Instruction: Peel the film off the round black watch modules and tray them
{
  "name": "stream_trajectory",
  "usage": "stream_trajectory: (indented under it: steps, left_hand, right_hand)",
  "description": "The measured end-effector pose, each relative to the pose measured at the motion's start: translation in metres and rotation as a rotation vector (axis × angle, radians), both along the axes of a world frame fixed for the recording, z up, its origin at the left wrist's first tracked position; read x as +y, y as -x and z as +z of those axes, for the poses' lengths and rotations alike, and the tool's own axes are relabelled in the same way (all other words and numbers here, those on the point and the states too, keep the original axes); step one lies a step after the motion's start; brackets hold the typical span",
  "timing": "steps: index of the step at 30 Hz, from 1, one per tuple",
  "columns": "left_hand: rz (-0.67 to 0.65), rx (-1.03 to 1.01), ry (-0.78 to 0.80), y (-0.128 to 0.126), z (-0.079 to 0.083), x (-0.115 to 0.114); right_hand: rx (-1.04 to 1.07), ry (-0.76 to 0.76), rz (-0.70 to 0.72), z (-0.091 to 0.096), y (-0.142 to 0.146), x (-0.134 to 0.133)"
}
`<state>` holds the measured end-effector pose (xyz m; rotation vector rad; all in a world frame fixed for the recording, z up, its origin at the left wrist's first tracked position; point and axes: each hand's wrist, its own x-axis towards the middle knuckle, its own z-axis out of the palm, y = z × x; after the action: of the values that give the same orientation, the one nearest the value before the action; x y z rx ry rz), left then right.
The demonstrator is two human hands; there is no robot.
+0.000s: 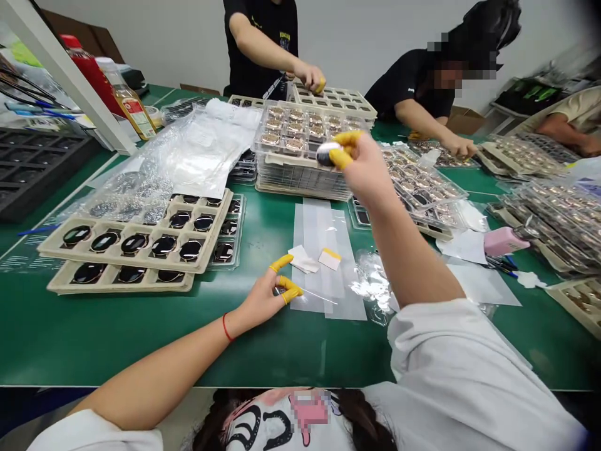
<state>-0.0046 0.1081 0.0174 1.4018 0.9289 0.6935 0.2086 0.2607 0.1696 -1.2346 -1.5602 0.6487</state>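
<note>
My right hand (364, 163) is raised before the stacked trays, its yellow-cotted fingers pinching a round, dark watch face (325, 154) that is blurred by motion. Low over the table, my left hand (267, 293) has its index finger stretched toward a folded white paper (304, 259). Its thumb and another finger are pressed together. A thin white line (322, 295) runs out from those fingertips; whether they hold it I cannot tell. Beside the paper lies a small white and yellow card (330, 258), on translucent sheets (323, 225) spread over the green table.
Beige trays of black watch faces (136, 244) stand at left, with bubble wrap (136, 181) behind. A tall stack of clear trays (305, 175) rises ahead. Loaded trays (413, 178) and a pink bottle (507, 240) are at right. Co-workers (263, 44) work across the table.
</note>
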Motion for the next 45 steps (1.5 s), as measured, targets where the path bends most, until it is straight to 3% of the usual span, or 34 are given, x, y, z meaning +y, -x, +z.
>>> stream_trajectory:
  steps: [2, 4, 6, 8, 11, 14, 16, 18, 20, 23, 26, 28, 30, 33, 35, 38, 42, 45]
  left_hand:
    - [-0.005, 0.010, -0.015, 0.000, -0.002, 0.000]
    - [-0.005, -0.001, -0.026, 0.000, -0.003, 0.000]
    - [-0.011, -0.020, -0.027, 0.000, -0.004, 0.000]
    - [-0.024, -0.021, -0.023, 0.000, -0.004, 0.000]
    - [-0.041, 0.013, -0.019, 0.001, -0.001, 0.001]
    - [-0.053, 0.031, -0.021, 0.001, 0.002, 0.002]
    - [-0.052, 0.035, -0.024, 0.001, 0.003, 0.002]
    - [-0.033, 0.012, -0.020, 0.001, 0.002, 0.001]
    - [-0.010, -0.061, 0.012, 0.000, 0.002, 0.000]
    - [0.013, -0.184, 0.111, -0.002, 0.005, 0.000]
    - [0.075, -0.281, 0.218, -0.004, 0.011, 0.001]
    - [0.118, -0.347, 0.252, -0.004, 0.015, 0.001]
    - [0.110, -0.395, 0.250, -0.004, 0.019, 0.002]
    - [0.089, -0.450, 0.232, -0.004, 0.021, 0.004]
    - [0.063, -0.383, 0.231, -0.005, 0.018, 0.006]
    - [0.005, -0.233, 0.169, -0.007, 0.010, 0.005]
    - [-0.049, -0.183, 0.048, -0.009, -0.001, 0.000]
    - [-0.048, -0.165, 0.005, -0.010, -0.002, -0.003]
  right_hand:
    - [-0.162, -0.118, -0.196, 0.008, -0.006, 0.049]
    - [-0.309, -0.067, -0.259, 0.006, -0.010, 0.086]
    - [-0.454, 0.004, -0.258, 0.001, -0.010, 0.105]
    - [-0.584, -0.035, -0.257, -0.001, -0.006, 0.112]
    - [-0.711, -0.152, -0.125, 0.004, 0.004, 0.116]
    - [-0.790, -0.080, 0.141, 0.008, 0.015, 0.132]
    - [-0.808, -0.033, 0.247, 0.008, 0.020, 0.150]
    - [-0.815, -0.022, 0.297, 0.010, 0.023, 0.166]
    - [-0.850, -0.033, 0.258, 0.014, 0.027, 0.172]
    - [-0.840, -0.143, 0.072, 0.025, 0.031, 0.140]
    - [-0.668, -0.278, 0.040, 0.022, 0.034, 0.060]
    - [-0.532, -0.221, 0.125, 0.002, 0.034, -0.006]
    - [-0.446, -0.096, 0.302, -0.029, 0.032, -0.065]
    - [-0.434, 0.015, 0.445, -0.080, 0.025, -0.123]
    - [-0.392, 0.098, 0.432, -0.106, 0.018, -0.142]
    - [-0.253, 0.275, 0.416, -0.126, 0.010, -0.152]
    - [-0.058, 0.405, 0.303, -0.130, 0.011, -0.154]
    - [0.056, 0.475, 0.314, -0.128, 0.016, -0.155]
